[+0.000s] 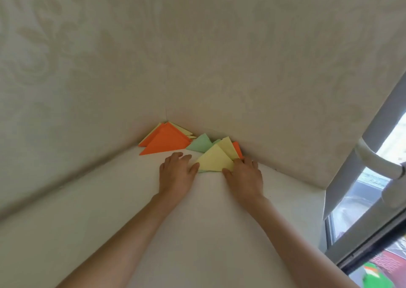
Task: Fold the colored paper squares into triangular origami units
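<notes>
A yellow folded paper triangle (214,159) lies on the white sill between my two hands. My left hand (176,173) rests flat beside it, thumb touching its left edge. My right hand (245,175) presses the triangle's right corner with straight fingers, thumb at its lower edge. Behind it lie a green triangle (200,143), another yellow one (228,146) and an orange piece (237,148). A stack of orange triangles (165,143) with yellow ones under it sits in the corner.
Patterned beige walls (131,57) meet in a corner right behind the papers. A window frame (360,199) with a white handle (377,160) stands at the right. The white sill (109,210) stretches toward me.
</notes>
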Demonstrator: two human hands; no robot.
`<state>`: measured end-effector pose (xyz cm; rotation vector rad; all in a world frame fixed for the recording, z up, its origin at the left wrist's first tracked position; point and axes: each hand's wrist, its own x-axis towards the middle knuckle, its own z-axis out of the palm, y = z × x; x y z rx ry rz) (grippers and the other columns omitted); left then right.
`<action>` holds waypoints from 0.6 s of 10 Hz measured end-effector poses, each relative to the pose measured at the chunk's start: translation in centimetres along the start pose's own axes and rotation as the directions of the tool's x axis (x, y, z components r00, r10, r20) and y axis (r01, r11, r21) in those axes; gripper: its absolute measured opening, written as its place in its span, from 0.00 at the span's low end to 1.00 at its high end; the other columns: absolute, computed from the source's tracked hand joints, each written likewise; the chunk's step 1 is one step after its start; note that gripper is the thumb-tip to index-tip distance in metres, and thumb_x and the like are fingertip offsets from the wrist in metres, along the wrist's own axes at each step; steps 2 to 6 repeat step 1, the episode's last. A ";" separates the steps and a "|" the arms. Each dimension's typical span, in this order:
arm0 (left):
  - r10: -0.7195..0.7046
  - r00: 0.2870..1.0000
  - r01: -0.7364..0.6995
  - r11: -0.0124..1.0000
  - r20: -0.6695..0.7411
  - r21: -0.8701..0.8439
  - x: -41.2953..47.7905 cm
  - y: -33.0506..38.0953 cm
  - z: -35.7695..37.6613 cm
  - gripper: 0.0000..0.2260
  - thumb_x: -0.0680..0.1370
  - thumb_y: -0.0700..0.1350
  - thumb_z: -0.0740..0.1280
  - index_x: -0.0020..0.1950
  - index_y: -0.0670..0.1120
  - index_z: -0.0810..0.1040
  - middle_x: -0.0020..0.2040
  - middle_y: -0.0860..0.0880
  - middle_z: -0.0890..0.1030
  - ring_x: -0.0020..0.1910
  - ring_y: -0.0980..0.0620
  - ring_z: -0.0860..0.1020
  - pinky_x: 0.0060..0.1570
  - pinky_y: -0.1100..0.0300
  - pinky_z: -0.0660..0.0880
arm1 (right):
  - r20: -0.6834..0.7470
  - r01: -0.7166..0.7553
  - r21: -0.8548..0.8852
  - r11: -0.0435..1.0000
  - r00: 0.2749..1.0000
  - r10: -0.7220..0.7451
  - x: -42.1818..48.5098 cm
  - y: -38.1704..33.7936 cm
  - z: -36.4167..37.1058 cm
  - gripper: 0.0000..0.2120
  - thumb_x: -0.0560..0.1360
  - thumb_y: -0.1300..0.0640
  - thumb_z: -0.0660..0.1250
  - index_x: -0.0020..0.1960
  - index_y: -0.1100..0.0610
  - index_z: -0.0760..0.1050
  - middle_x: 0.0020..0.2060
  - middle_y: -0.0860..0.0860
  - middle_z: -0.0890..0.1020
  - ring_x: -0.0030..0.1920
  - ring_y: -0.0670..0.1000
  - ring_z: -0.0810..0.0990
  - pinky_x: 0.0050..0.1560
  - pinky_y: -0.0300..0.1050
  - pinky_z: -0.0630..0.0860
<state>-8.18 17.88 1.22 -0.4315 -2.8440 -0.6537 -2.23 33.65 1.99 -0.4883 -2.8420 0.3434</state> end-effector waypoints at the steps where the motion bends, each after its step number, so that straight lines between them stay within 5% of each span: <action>1: 0.091 0.992 -0.105 0.976 -0.082 -0.190 -1.6 -1.8 -3.4 0.25 0.77 0.59 0.63 0.68 0.46 0.72 0.69 0.47 0.70 0.68 0.49 0.67 0.64 0.59 0.61 | -0.022 0.038 0.322 0.946 0.999 -0.033 -1.3 1.2 -2.3 0.18 0.78 0.51 0.63 0.65 0.56 0.71 0.60 0.55 0.71 0.61 0.55 0.71 0.56 0.44 0.70; 6: 0.091 0.992 -0.105 0.976 -0.082 -0.190 -1.6 -1.8 -3.4 0.25 0.77 0.59 0.63 0.68 0.46 0.72 0.69 0.47 0.70 0.68 0.49 0.67 0.64 0.59 0.61 | -0.022 0.038 0.322 0.946 0.999 -0.033 -1.3 1.2 -2.3 0.18 0.78 0.51 0.63 0.65 0.56 0.71 0.60 0.55 0.71 0.61 0.55 0.71 0.56 0.44 0.70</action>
